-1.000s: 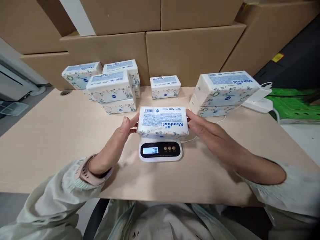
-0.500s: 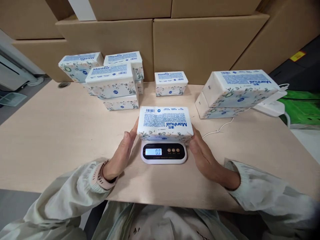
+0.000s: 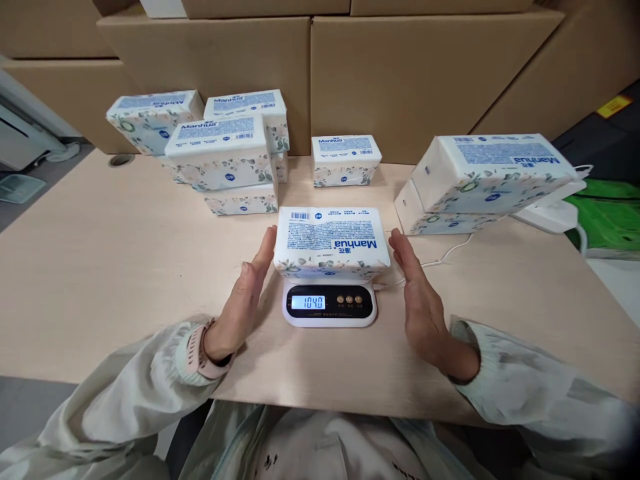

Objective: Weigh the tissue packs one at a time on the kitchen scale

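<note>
A white and blue tissue pack (image 3: 331, 241) with printed flowers lies on a small white digital scale (image 3: 330, 321). The lit display (image 3: 308, 303) reads 104.0. My left hand (image 3: 243, 300) is upright just left of the pack, fingers stretched out and holding nothing. On the other side my right hand (image 3: 420, 303) stands a small gap away from the pack, fingers straight, palm facing inward. A white cable (image 3: 445, 259) runs from the scale toward the right. The pack hides the scale's weighing plate.
Stacked tissue packs (image 3: 223, 157) stand at the back left, one single pack (image 3: 345, 162) at the back middle, and two stacked packs (image 3: 487, 180) at the right. Cardboard boxes (image 3: 430, 80) wall off the table's rear. A white power strip (image 3: 547, 213) sits behind the right stack.
My right hand has moved right, off the pack, and my left hand sits slightly apart from it. The scale reading has gone from 0.0 to 104.0. The view has shifted slightly.
</note>
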Tool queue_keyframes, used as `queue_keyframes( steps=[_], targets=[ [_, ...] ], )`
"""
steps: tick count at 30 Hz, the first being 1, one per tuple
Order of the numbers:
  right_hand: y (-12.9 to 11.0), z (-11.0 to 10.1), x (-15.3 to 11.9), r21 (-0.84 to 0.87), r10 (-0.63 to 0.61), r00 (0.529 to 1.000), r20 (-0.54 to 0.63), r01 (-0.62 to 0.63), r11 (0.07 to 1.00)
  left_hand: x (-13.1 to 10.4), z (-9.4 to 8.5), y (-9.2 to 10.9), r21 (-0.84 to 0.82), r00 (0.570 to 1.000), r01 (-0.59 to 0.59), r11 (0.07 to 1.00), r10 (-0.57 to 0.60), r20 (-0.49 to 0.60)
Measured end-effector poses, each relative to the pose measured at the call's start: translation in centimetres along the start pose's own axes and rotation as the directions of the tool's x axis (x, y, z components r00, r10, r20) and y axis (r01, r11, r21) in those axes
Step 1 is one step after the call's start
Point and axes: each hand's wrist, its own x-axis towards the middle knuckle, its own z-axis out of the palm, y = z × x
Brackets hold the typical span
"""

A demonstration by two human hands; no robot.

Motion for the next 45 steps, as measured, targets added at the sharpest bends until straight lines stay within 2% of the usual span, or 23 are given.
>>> queue_keyframes(
  steps=[21,45],
  targets=[
    [-0.14,0.11,-0.05,-0.016,-0.031,0.999,0.041,0.031,0.999,-0.25,0.02,-0.04,0.0,0.999,0.046,0.999,-0.046,-0.024],
    [-0.1,0.15,0.12,-0.019,-0.021,0.997,0.078,0.022,1.0,-0.24,-0.01,-0.17,0.004,1.0,0.003,1.0,-0.003,-0.027]
  ],
)
